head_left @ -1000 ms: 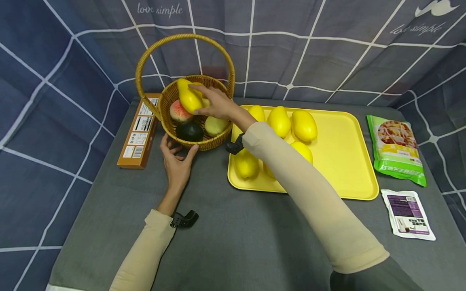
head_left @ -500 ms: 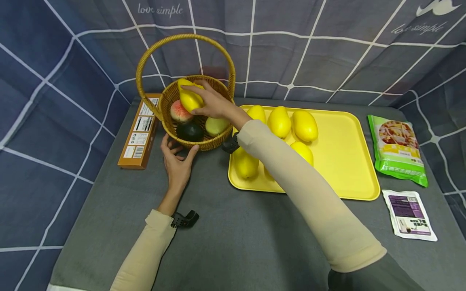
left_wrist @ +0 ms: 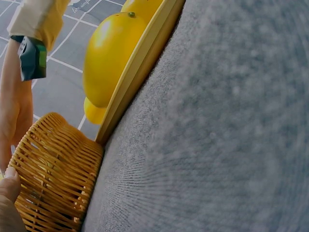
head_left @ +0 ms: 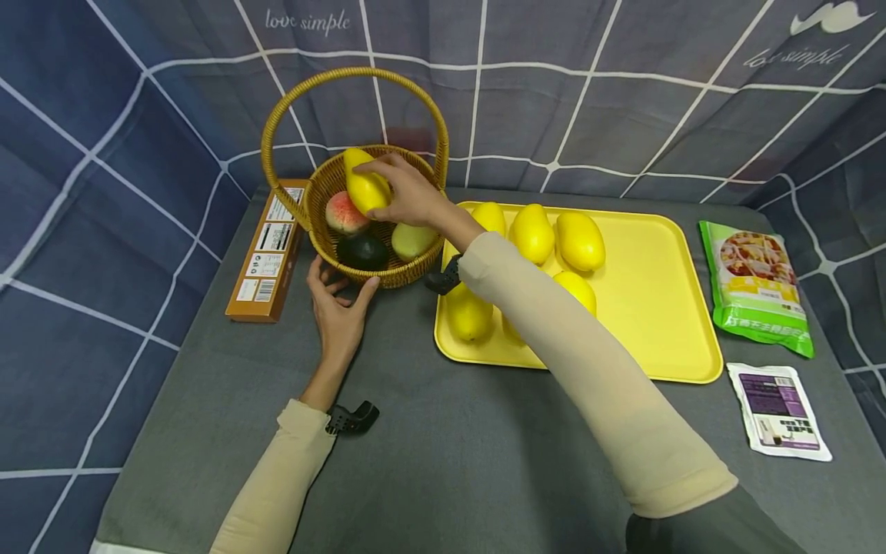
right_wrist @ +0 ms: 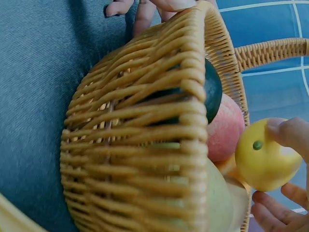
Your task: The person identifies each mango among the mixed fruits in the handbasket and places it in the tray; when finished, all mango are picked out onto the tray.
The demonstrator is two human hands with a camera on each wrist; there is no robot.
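Observation:
My right hand (head_left: 414, 192) pinches a yellow mango (head_left: 367, 185) between thumb and fingers over the back of the wicker basket (head_left: 398, 278). In the right wrist view the mango's green stem spot (right_wrist: 258, 145) faces the camera. Inside the basket lie a pink peach (head_left: 344, 214), a dark green avocado (head_left: 362, 251) and a pale green fruit (head_left: 411, 241). At the basket's near side my left hand (head_left: 339, 315) holds the wall, its thumb (left_wrist: 10, 183) at the rim and its fingers lower along the weave.
Right of the basket, a yellow tray (head_left: 651, 300) carries several more mangoes (head_left: 580, 240), some hidden under the right forearm. A brown box (head_left: 266, 261) lies left of the basket. Farther right are a green food packet (head_left: 757, 285) and a white-and-purple pouch (head_left: 778, 409).
The mango and right hand have shifted very slightly to the right above the basket. The left hand stays on the basket's near side.

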